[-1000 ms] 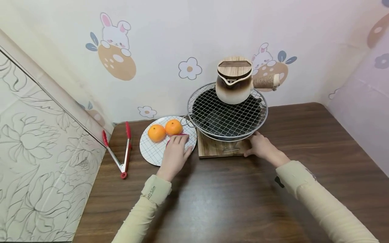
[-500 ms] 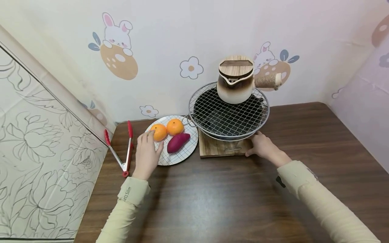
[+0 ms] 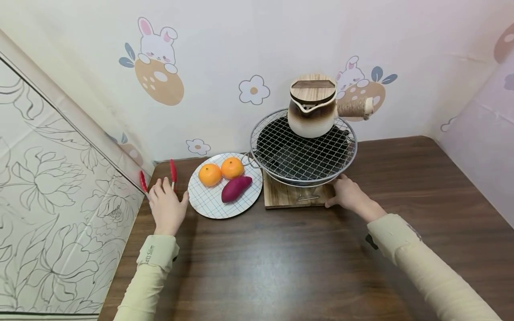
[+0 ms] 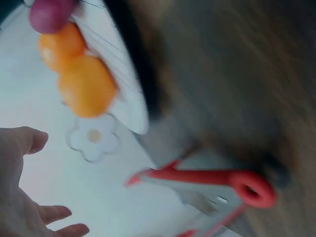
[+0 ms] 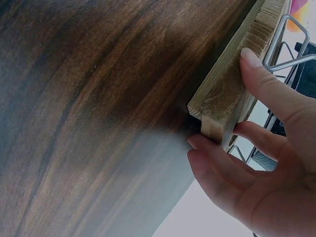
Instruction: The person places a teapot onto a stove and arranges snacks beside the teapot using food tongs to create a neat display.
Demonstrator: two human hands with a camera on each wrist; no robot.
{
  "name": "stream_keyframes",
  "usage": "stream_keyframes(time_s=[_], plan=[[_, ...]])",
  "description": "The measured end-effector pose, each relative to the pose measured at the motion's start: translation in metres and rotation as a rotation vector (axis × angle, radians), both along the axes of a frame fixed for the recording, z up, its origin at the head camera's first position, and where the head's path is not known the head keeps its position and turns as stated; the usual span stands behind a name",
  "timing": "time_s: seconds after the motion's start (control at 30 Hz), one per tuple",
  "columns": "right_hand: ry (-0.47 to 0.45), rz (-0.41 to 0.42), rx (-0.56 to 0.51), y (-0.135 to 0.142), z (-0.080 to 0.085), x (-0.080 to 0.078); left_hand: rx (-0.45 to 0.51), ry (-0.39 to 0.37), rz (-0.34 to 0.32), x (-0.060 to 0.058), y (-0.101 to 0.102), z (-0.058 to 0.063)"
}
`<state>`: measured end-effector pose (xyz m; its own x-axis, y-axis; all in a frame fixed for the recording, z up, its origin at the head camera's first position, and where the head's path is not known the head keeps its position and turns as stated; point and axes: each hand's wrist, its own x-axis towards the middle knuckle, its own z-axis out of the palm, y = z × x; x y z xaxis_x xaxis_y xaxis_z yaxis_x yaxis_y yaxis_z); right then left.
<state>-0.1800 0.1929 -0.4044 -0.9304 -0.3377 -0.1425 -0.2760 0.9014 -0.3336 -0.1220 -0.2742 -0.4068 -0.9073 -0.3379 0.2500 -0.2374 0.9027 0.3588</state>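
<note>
In the head view my left hand (image 3: 166,208) is over the red-and-silver tongs (image 3: 173,170), fingers spread, covering most of them. The left wrist view shows these tongs (image 4: 212,180) lying spread, apart from the fingers. My right hand (image 3: 350,196) holds the front right corner of a wooden board (image 3: 283,196). In the right wrist view the thumb lies along the board's edge (image 5: 224,89) and the other fingers bend round its corner. On the board stands a round grill (image 3: 295,167) with a wire mesh top, bearing a clay teapot (image 3: 311,122) with a wooden lid and a rope-wrapped handle.
Left of the grill lies a white checked plate (image 3: 202,205) with two mandarins (image 3: 210,174) and a purple sweet potato (image 3: 236,189). The grill's wire loop (image 3: 248,159) overhangs the plate. A bunny-print cloth (image 3: 217,89) hangs behind the brown table (image 3: 257,263).
My left hand has moved left from the sweet potato, past the mandarins, to the tongs, uncovering the plate. The right hand keeps its hold on the board.
</note>
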Motion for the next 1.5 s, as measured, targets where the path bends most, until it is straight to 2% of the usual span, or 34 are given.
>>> stream_keyframes(time_s=[0.23, 0.47, 0.6, 0.83, 1.03, 1.3, 1.5], plan=[[0.006, -0.001, 0.003, 0.001, 0.0, 0.001, 0.1, -0.05, 0.114, -0.002, -0.022, -0.013], [0.003, -0.009, -0.001, 0.003, -0.001, 0.002, 0.147, -0.143, 0.143, -0.004, -0.033, -0.021], [0.007, -0.008, 0.003, 0.003, -0.001, 0.001, 0.165, -0.169, 0.159, -0.005, -0.037, -0.026], [0.025, -0.01, -0.014, 0.004, -0.003, 0.002, 0.213, -0.164, 0.185, -0.01, -0.042, -0.035], [0.028, -0.004, -0.017, 0.005, -0.004, 0.003, 0.208, -0.191, 0.203, -0.014, -0.043, -0.041], [0.025, 0.0, -0.024, 0.004, -0.004, 0.002, 0.185, -0.21, 0.236, -0.019, -0.045, -0.041], [0.017, -0.002, -0.038, 0.002, -0.003, 0.003, 0.175, -0.188, 0.295, -0.023, -0.047, -0.043]])
